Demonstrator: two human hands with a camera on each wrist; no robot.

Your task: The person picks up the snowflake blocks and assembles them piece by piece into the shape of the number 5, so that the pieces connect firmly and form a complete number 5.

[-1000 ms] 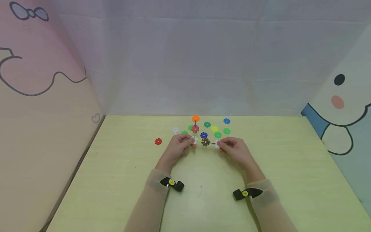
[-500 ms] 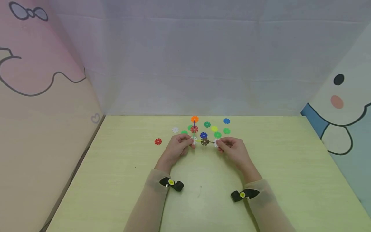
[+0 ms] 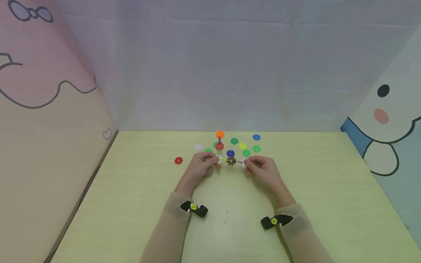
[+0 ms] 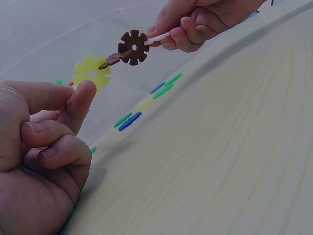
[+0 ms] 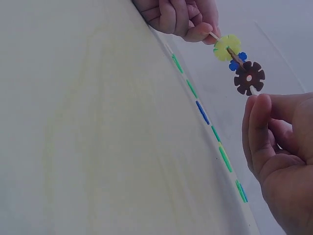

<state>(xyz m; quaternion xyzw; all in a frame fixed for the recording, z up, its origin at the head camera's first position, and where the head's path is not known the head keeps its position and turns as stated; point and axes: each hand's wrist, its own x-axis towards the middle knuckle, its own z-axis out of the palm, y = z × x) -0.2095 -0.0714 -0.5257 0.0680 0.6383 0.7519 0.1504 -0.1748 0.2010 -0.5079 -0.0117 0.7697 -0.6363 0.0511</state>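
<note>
Both hands hold a joined string of notched plastic snowflake discs above the table. In the head view, my left hand pinches the white disc at its left corner. My right hand grips another white disc at the right end. Between them run a yellow disc, seen edge-on from the head, and brown discs. Up from the left corner rise a green disc seen edge-on, a red disc, a purple-blue one on edge, and an orange disc on top. Fingers partly cover both white discs.
Loose discs lie flat on the table behind the hands: a dark blue disc, a yellow disc, a blue disc and several green ones. A red disc and a white disc lie left. A pale cloth wall stands behind.
Both hands keep their pinch on the white discs. The joined string and the right hand have shifted slightly left; the loose discs lie as before.
</note>
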